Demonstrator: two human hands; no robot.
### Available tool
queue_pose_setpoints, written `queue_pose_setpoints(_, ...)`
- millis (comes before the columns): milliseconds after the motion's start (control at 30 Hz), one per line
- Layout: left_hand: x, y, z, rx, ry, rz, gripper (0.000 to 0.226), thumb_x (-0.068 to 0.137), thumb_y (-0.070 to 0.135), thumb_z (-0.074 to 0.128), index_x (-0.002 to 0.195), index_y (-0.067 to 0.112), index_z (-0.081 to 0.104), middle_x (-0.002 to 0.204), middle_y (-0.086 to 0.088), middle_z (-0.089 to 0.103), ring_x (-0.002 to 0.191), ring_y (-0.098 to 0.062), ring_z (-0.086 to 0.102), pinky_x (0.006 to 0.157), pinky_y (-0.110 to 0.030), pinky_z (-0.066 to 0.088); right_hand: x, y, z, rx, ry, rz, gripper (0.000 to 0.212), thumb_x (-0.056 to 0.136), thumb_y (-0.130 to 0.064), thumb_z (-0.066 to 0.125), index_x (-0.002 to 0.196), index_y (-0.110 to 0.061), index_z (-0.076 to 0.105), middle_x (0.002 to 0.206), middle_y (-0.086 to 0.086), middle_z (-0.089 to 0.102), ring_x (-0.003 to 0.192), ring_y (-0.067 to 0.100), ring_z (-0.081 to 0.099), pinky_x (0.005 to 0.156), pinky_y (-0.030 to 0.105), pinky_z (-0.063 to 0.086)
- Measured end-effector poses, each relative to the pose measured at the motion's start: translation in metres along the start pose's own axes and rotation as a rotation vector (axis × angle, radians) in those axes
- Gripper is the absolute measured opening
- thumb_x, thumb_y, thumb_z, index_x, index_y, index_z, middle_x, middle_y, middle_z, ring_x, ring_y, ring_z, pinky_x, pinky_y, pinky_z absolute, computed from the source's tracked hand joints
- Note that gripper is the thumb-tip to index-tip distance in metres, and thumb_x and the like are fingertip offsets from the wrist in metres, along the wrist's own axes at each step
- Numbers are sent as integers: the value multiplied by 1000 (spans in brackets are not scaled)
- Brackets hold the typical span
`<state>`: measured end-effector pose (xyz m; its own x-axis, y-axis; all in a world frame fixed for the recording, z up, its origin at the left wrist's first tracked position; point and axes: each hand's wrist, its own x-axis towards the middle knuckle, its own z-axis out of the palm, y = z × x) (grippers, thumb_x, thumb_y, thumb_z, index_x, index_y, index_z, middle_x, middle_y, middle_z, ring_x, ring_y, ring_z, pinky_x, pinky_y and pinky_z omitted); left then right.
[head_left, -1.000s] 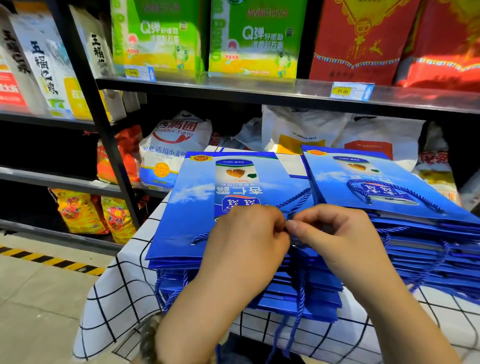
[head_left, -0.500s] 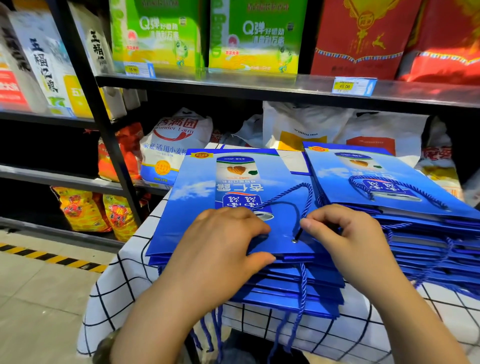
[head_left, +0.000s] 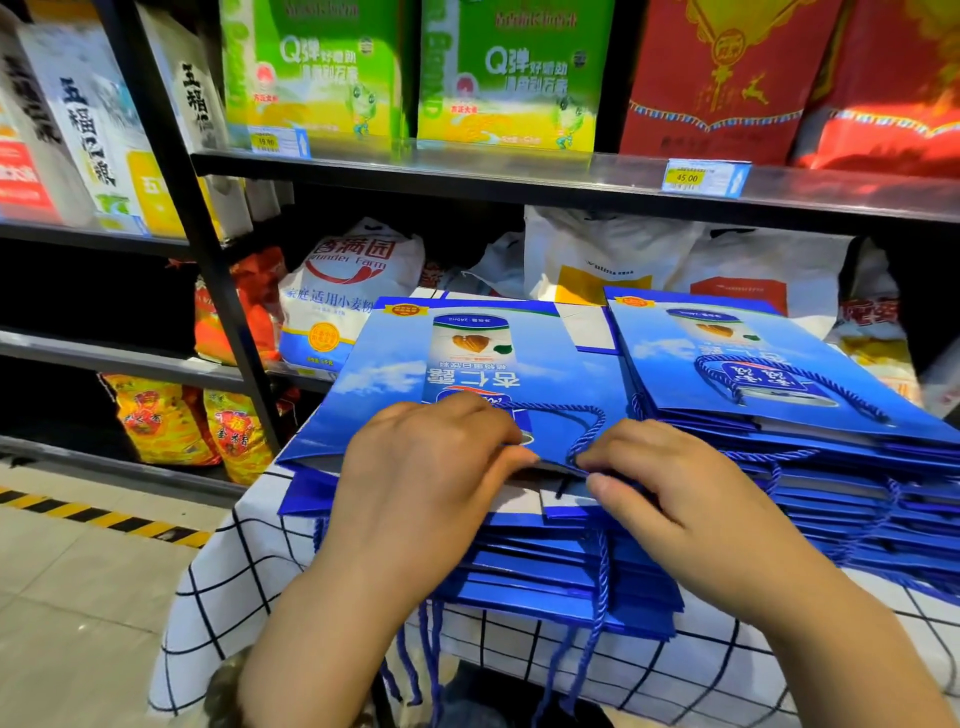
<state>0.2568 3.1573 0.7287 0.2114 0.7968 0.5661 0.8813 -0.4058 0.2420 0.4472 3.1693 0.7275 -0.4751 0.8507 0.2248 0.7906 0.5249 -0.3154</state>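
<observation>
Two stacks of flat blue paper gift bags lie on a table with a white black-checked cloth (head_left: 223, 587). The top bag (head_left: 384, 374) of the left stack shows a printed can and has a blue rope handle (head_left: 582, 421) looped on its face. My left hand (head_left: 421, 483) pinches the top bag's near edge, fingers on top and thumb underneath. My right hand (head_left: 670, 493) grips the same edge beside the handle's end, lifting it slightly so the white inside shows. The right stack (head_left: 779, 395) lies untouched.
Black metal shelves (head_left: 467, 176) stand right behind the table with green boxes (head_left: 322, 73), red bags (head_left: 717, 78), white flour sacks (head_left: 348, 291) and a price tag (head_left: 701, 179). Tiled floor (head_left: 67, 597) with a yellow-black stripe lies to the left. Rope handles hang off the table's front.
The hands went from meeting at the rope handle to spreading along the top bag's near edge. That edge is now raised a little, and the handle lies looped on the bag.
</observation>
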Motion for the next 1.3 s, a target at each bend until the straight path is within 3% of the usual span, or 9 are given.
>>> queue_pose_setpoints(167, -3, 7, 8, -86, 107, 48, 18, 78, 37, 52, 71, 23, 62, 84, 10, 66, 76, -15, 61, 74, -24, 34, 2, 1, 7, -38, 49, 33, 19, 90, -32, 44, 99, -28, 60, 87, -17, 55, 91, 12, 54, 72, 28, 44)
queue_pose_setpoints(433, -4, 30, 28, 85, -3, -59, 32, 70, 47, 52, 56, 22, 68, 88, 1, 70, 87, -22, 64, 84, -37, 31, 4, -8, 9, 40, 107, 93, 28, 87, -35, 40, 95, -27, 65, 86, -10, 63, 88, 16, 59, 71, 37, 49)
queue_pose_setpoints(567, -4, 36, 33, 212, 29, -49, 15, 57, 30, 78, 59, 20, 68, 81, -1, 69, 85, -25, 65, 86, -41, 36, 3, -8, 10, 67, 105, 118, 35, 82, -40, 35, 93, -25, 65, 81, -8, 61, 84, 17, 57, 70, 41, 48)
queue_pose_setpoints(700, -7, 33, 38, 230, 96, 53, 27, 46, 17, 86, 65, 11, 67, 78, -4, 69, 88, -26, 67, 88, -44, 31, 2, -9, 10, 88, 96, 120, 34, 82, -42, 35, 91, -27, 64, 82, -8, 61, 84, 17, 57, 70, 42, 49)
queue_pose_setpoints(833, -7, 30, 33, 297, 53, 108, 31, 41, 19, 85, 65, 9, 68, 74, -5, 69, 88, -25, 68, 86, -48, 47, 2, -9, 11, 64, 86, 115, 34, 83, -43, 35, 90, -27, 64, 83, -8, 62, 84, 17, 58, 68, 42, 49)
queue_pose_setpoints(1067, -9, 28, 26, 308, 8, 131, 16, 53, 19, 58, 62, 10, 68, 71, -5, 66, 86, -25, 67, 88, -47, 46, 0, -7, 11, -35, 86, 113, 23, 94, -36, 41, 98, -28, 62, 94, -9, 63, 92, 16, 56, 73, 36, 47)
queue_pose_setpoints(1133, -11, 24, 25, 314, 6, 128, 12, 59, 21, 63, 65, 13, 68, 73, -3, 65, 85, -25, 66, 89, -45, 46, -1, -5, 9, 2, 97, 124, 20, 92, -33, 45, 103, -31, 62, 96, -13, 62, 96, 14, 57, 75, 35, 46)
queue_pose_setpoints(1200, -14, 19, 26, 286, 21, 122, 9, 65, 24, 71, 67, 16, 67, 73, 0, 63, 78, -23, 65, 88, -43, 47, -2, -5, 6, 62, 67, 128, 32, 91, -31, 47, 121, -41, 52, 99, -24, 59, 99, 9, 56, 80, 31, 46)
queue_pose_setpoints(1300, -17, 12, 27, 182, 53, 101, 24, 77, 34, 50, 65, 21, 67, 75, 6, 64, 71, -18, 63, 90, -36, 40, -2, -5, 2, 109, -55, 112, 52, 89, -33, 44, 132, -56, 26, 95, -27, 51, 94, 1, 50, 78, 25, 43)
